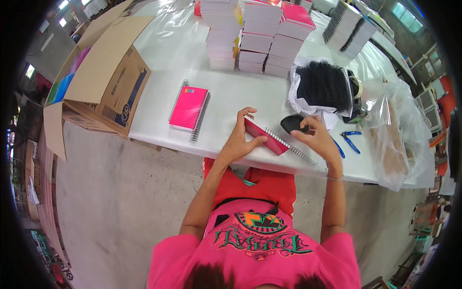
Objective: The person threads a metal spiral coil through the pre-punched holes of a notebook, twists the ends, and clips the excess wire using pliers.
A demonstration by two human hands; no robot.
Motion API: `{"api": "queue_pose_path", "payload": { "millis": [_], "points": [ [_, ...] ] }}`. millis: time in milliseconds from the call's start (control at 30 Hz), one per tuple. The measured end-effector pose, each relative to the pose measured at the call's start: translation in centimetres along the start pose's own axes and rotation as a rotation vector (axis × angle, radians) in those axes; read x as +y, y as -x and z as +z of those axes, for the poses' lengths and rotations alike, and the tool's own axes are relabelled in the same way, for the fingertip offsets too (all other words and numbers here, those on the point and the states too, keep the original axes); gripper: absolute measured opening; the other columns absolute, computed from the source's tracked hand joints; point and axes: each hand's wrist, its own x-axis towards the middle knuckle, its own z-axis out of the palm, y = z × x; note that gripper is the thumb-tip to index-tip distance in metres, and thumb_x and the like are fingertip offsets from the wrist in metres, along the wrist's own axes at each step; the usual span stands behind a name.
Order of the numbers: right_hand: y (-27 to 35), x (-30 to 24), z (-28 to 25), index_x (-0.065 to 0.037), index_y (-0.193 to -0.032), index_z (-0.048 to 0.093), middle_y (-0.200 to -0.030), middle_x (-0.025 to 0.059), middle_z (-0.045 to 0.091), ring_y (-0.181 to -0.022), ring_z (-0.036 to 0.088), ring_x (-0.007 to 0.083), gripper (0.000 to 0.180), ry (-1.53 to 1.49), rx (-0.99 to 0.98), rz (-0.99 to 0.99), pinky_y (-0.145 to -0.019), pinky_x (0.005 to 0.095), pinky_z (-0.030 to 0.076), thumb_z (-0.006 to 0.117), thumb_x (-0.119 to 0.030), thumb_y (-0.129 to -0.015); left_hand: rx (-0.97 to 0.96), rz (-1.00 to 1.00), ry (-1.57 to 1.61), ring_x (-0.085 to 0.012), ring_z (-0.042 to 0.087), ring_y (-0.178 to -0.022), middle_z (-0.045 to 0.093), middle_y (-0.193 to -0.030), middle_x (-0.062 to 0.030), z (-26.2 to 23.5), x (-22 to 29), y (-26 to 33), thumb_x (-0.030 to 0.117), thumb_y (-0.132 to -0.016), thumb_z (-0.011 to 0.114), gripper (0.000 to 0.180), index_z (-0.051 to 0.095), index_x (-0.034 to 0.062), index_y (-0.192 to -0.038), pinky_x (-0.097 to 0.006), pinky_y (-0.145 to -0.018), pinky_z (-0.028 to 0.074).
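My left hand (237, 143) grips a small pink notebook (270, 141) near the table's front edge, the thumb across its cover and the fingers behind. The notebook is tilted on its side. A silvery wire coil (303, 156) runs along its upper edge and sticks out well past its right end. My right hand (317, 140) is closed on a black, rounded, palm-sized object (290, 124), held just above the coil; its exact kind does not show. Left of my hands lies another pink notebook (188, 107), with a coil along its right side and a second coil by its left edge.
Tall stacks of notebook pages (255, 41) stand at the back. A heap of black coils (323, 86) lies on white wrapping to the right, near blue-handled cutters (352, 143) and a clear plastic bag (397, 139). An open cardboard box (113, 91) stands at the left.
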Motion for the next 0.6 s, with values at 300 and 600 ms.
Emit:
{"api": "queue_pose_path", "payload": {
  "millis": [300, 600],
  "points": [
    [0.4, -1.8, -0.2, -0.001, -0.095, 0.063, -0.109, 0.0116, 0.055, -0.099, 0.054, 0.0246, 0.038, -0.312, -0.156, 0.023, -0.089, 0.033, 0.044, 0.082, -0.028, -0.074, -0.061, -0.017, 0.026, -0.0254, 0.042, -0.118, 0.042, -0.121, -0.0139, -0.1, 0.4, 0.1, 0.023, -0.078, 0.08, 0.08, 0.031, 0.0091, -0.14, -0.038, -0.107, 0.031],
    [-0.1, -1.4, 0.3, 0.0, -0.092, 0.065, -0.11, 0.0154, 0.055, -0.099, 0.055, 0.0284, 0.036, -0.207, -0.181, -0.133, -0.085, 0.035, 0.046, 0.081, -0.026, -0.074, -0.085, -0.014, 0.071, -0.0244, 0.042, -0.118, 0.042, -0.122, -0.014, 0.0, 0.5, -0.1, 0.022, -0.08, 0.078, 0.078, 0.032, 0.0074, -0.14, -0.037, -0.108, 0.03]
  ]
}}
